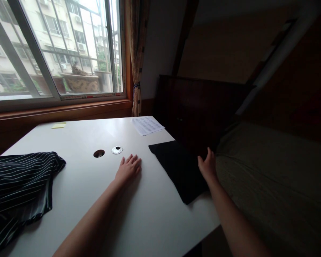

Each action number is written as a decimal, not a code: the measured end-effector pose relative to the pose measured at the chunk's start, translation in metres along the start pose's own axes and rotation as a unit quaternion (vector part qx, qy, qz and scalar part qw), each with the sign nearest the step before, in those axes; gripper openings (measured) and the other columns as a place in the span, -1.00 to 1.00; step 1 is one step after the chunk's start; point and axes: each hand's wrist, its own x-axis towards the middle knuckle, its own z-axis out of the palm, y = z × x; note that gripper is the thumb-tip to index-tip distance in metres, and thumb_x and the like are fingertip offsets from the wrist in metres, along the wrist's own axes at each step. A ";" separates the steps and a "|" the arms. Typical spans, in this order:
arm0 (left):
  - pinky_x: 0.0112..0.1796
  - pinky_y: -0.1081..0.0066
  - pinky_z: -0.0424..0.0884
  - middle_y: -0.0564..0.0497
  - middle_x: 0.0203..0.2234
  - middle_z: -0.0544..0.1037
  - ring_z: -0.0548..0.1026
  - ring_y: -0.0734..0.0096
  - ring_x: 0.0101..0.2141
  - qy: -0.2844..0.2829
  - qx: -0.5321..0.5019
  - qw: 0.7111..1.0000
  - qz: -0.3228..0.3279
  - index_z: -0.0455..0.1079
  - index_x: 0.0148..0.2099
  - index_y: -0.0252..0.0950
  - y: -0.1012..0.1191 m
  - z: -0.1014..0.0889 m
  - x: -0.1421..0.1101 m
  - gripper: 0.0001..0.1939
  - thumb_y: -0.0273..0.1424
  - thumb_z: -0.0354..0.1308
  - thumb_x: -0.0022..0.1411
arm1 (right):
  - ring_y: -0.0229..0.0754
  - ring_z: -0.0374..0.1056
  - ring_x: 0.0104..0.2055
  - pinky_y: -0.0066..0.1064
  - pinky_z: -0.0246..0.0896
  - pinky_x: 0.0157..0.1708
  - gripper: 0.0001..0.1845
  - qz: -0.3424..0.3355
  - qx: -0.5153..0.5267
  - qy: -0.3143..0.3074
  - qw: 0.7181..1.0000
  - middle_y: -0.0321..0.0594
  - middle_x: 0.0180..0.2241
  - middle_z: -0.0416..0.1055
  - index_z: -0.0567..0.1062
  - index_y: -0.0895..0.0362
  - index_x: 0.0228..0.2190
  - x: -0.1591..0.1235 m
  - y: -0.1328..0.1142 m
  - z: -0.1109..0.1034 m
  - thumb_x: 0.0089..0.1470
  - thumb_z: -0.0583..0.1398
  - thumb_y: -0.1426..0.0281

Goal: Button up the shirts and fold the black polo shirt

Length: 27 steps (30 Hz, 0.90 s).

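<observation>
My left hand [128,166] rests palm down on the white table, fingers spread and holding nothing. My right hand [208,165] is raised at the table's right edge, thumb and fingers apart, with nothing visible in it. Between the two, nearer the right hand, a piece of black cloth [176,167] lies flat along that edge; its kind cannot be made out, and its far side merges with the dark background. On the left side of the table is a crumpled dark garment with white stripes [24,178], apart from both hands.
The white table [77,214] has a round cable hole [98,154] and a metal grommet cover [117,150] beside it. Printed sheets [147,125] lie at the far right corner, a yellow note [59,125] at the far left. A bed [278,171] stands to the right.
</observation>
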 end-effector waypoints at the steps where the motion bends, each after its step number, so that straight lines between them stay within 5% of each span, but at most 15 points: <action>1: 0.27 -0.08 -0.07 -0.05 0.33 0.18 0.05 0.08 0.33 0.000 0.000 1.000 0.000 0.17 0.33 -0.10 0.000 0.000 0.000 -0.52 -0.19 -0.14 0.42 | 0.12 0.36 0.06 -0.07 0.17 0.04 -0.28 0.019 0.019 0.012 1.000 0.18 0.11 0.36 0.10 0.26 0.28 -0.001 0.000 0.000 0.20 -0.06 0.14; 6: 0.27 -0.11 -0.08 -0.05 0.33 0.18 0.05 0.07 0.33 0.001 0.001 1.000 0.001 0.18 0.33 -0.11 0.000 0.000 0.000 -0.52 -0.21 -0.12 0.42 | 0.04 0.43 -0.08 -0.12 0.24 -0.01 -0.38 0.059 0.069 -0.022 0.996 -0.01 -0.21 0.57 0.32 0.20 0.15 -0.005 0.001 0.000 0.21 -0.11 0.13; 8: 0.27 -0.10 -0.07 -0.05 0.33 0.18 0.05 0.07 0.34 0.003 0.001 1.000 0.001 0.18 0.33 -0.11 0.000 0.000 0.000 -0.52 -0.20 -0.13 0.42 | 0.08 0.36 0.04 -0.08 0.19 0.06 -0.37 0.066 0.063 -0.013 0.996 0.05 -0.10 0.53 0.28 0.21 0.18 -0.006 0.001 0.001 0.20 -0.08 0.13; 12: 0.27 -0.10 -0.06 -0.05 0.33 0.18 0.05 0.08 0.33 0.004 0.001 1.000 0.001 0.18 0.32 -0.11 0.001 -0.001 0.000 -0.52 -0.20 -0.15 0.43 | 0.16 0.03 0.31 -0.01 0.04 0.19 -0.32 0.038 0.003 0.054 0.998 0.16 0.29 0.07 0.17 0.25 0.26 -0.008 -0.004 0.003 0.21 -0.06 0.16; 16: 0.27 -0.11 -0.06 -0.05 0.33 0.18 0.05 0.07 0.33 0.003 0.002 1.000 0.003 0.18 0.32 -0.11 0.000 -0.001 0.000 -0.52 -0.20 -0.14 0.42 | 0.11 0.23 0.16 -0.03 0.04 0.20 -0.47 -0.059 -0.081 -0.036 0.994 0.00 0.18 0.25 0.48 0.13 0.03 -0.012 -0.007 0.001 0.25 -0.09 0.16; 21: 0.26 -0.13 -0.06 -0.07 0.33 0.18 0.05 0.05 0.33 0.003 0.004 1.000 0.005 0.18 0.32 -0.13 0.000 0.000 0.000 -0.52 -0.21 -0.13 0.42 | 0.20 0.22 0.15 0.04 0.12 0.14 -0.40 -0.112 -0.165 -0.150 0.968 -0.06 0.26 0.14 0.34 0.02 0.18 -0.034 0.002 -0.006 0.22 -0.01 0.05; 27: 0.26 -0.12 -0.04 -0.05 0.33 0.19 0.07 0.06 0.33 0.011 0.006 1.000 0.005 0.19 0.32 -0.12 0.001 -0.001 -0.001 -0.53 -0.22 -0.12 0.42 | 0.27 0.15 0.19 0.16 0.19 0.06 -0.45 -0.166 -0.219 -0.129 0.953 -0.08 0.28 0.13 0.34 -0.06 0.19 -0.059 0.003 -0.024 0.25 0.00 0.07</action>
